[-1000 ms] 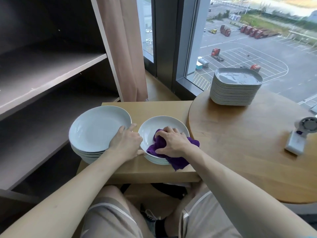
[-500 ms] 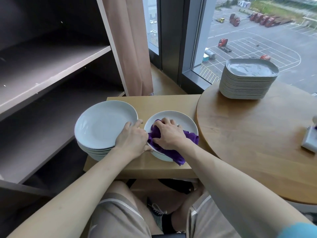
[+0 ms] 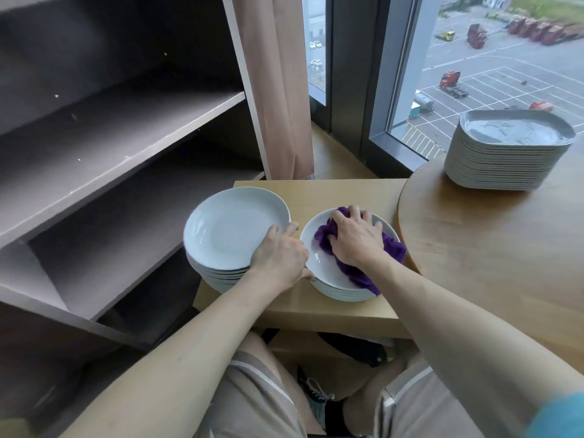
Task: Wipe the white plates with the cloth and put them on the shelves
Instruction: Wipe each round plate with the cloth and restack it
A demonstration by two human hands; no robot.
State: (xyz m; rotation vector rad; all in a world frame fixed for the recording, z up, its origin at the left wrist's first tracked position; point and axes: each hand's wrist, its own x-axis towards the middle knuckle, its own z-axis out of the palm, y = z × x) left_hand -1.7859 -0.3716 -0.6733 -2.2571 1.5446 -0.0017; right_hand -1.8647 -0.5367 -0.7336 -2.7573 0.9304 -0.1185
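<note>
Right hand (image 3: 355,245), palm down, clutches the purple cloth (image 3: 393,249) trailing off the top plate (image 3: 316,262) (left hand (image 3: 279,257), fingers relaxed, braces the rim).

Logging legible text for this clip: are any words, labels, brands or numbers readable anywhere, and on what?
None can be read.
The white plates, purple cloth and shelves show no print.
The trucks outside are too small to show any lettering.

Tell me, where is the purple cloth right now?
In the head view, the purple cloth sits centre-right, bunched under the right hand inside the top plate of the smaller plate stack, on the low table beside the larger stack.
</note>
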